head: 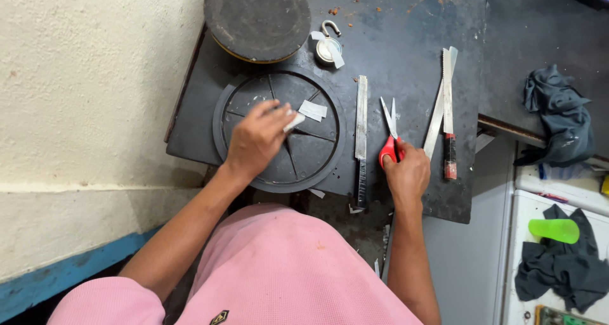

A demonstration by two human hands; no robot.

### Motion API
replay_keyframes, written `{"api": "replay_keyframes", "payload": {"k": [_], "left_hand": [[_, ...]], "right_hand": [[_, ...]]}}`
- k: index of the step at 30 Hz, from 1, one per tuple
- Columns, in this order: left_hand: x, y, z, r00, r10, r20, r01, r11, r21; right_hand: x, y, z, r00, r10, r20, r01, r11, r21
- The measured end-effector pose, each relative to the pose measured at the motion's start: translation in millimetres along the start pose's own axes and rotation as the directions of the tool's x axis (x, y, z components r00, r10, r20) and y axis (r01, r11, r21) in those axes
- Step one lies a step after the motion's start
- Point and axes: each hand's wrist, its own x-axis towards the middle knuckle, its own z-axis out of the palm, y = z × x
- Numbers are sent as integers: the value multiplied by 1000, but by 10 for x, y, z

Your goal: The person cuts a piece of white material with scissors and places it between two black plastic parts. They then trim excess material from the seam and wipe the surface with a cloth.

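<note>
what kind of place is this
Probably a small repair or craft workshop: a worn dark workbench with saw blades, red-handled scissors under the right hand, and a padlock.

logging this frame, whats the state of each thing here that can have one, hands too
left hand: pinching a small white strip over the round black disc
right hand: closed on the red handles of the scissors
scissors: blades slightly open, flat on the table
padlock: shackle open
loose white piece: lying flat on the disc
saw blades: lying flat, crossed
grey cloth: crumpled
</note>
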Motion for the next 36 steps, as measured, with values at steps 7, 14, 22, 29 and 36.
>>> {"api": "replay_keyframes", "payload": {"k": [7,14,22,29,36], "left_hand": [[-199,-28,112,993,30,113,-22,997,-70],[-122,-55,79,979,-13,201,37,993,-114],[-162,-134,126,981,-72,178,116,960,-255],[-138,-138,154,834,-490,254,539,624,-566],[-50,-210,163,882,-415,225,467,698,-542]], "right_hand": [[59,-149,-305,972,35,233,-26,999,-43],[-15,-928,-647,940,-339,-40,330,873,359],[26,-1596,305,929,-341,147,48,502,864],[113,-1471,677,905,-251,343,-233,381,895],[42,-1692,439,932,-309,191,4,534,846]]}}
